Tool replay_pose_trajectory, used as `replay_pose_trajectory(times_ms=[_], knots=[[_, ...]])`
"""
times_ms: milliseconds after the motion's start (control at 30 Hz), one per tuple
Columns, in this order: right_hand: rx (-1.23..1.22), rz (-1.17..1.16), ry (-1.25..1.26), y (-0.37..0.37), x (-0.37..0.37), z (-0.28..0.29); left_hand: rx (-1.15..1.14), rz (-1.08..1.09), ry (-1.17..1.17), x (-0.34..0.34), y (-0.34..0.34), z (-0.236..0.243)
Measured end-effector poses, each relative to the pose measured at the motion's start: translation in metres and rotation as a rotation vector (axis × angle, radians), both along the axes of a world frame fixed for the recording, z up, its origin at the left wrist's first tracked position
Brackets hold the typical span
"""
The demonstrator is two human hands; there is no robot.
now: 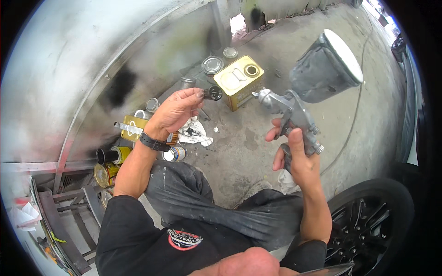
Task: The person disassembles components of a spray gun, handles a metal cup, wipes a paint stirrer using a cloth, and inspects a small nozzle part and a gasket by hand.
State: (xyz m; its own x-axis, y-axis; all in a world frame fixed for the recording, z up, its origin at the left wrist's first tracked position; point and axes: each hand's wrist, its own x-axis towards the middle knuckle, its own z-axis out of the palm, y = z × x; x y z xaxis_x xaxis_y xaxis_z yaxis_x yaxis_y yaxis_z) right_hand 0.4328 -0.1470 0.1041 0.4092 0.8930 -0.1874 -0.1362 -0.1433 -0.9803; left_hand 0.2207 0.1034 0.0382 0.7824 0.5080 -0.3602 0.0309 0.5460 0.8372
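Note:
My right hand (pixel 294 154) grips the handle of a grey metal spray gun (pixel 294 115), held upright with its nozzle pointing left. A grey paint cup with a white lid (pixel 327 64) sits tilted on top of the gun. My left hand (pixel 177 110), a black watch on its wrist, pinches a small dark round cap (pixel 213 93) between thumb and fingertips, a short gap left of the nozzle. Both hands are raised above the concrete floor (pixel 239 147) in front of my bent knees.
A square gold tin can (pixel 238 80) stands on the floor beyond the hands, with round cans (pixel 212 65) behind it. More cans (pixel 110 156) and a stained rag (pixel 195 132) lie at left by a paint-smudged panel (pixel 69 69). A black car wheel (pixel 368 221) is at lower right.

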Motion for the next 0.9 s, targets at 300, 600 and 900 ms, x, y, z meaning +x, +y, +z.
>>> replay_pose_trajectory(times_ms=[300,600,900], knots=[[0.028,0.175,-0.022,-0.004,-0.009,0.008,0.619,0.114,0.14,0.008,-0.008,0.009],[-0.047,-0.035,0.048,0.016,0.009,-0.01,0.255,0.145,-0.119,-0.004,0.01,-0.007],[-0.073,0.106,0.004,-0.001,-0.001,-0.046,-0.149,0.122,-0.611,0.014,0.023,-0.003]])
